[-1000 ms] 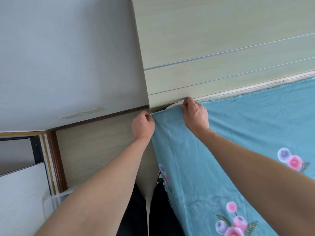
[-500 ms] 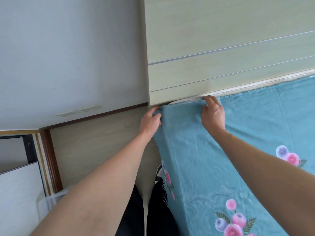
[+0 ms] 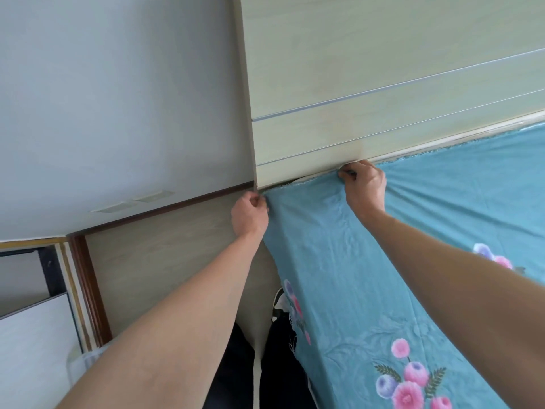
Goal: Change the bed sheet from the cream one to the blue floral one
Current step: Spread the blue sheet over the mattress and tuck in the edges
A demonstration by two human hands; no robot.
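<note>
The blue floral sheet (image 3: 368,261) lies spread over the bed, filling the right half of the view. My left hand (image 3: 249,215) pinches the sheet's corner at the bed's near-left edge, beside the headboard. My right hand (image 3: 364,185) grips the sheet's top hem where it meets the headboard, fingers curled into the cloth. A sliver of pale mattress (image 3: 299,182) shows between the two hands. No cream sheet is in view.
A pale wooden headboard (image 3: 383,69) with thin silver lines runs along the bed's head. A grey wall (image 3: 118,98) and dark brown skirting (image 3: 177,206) lie to the left, above beige floor (image 3: 177,261). My dark trousers (image 3: 259,364) stand beside the bed. A door frame (image 3: 88,290) stands lower left.
Both hands have closed tighter on the sheet's edge. My right hand sits further along the hem, and the cloth between the hands is drawn taut toward the headboard.
</note>
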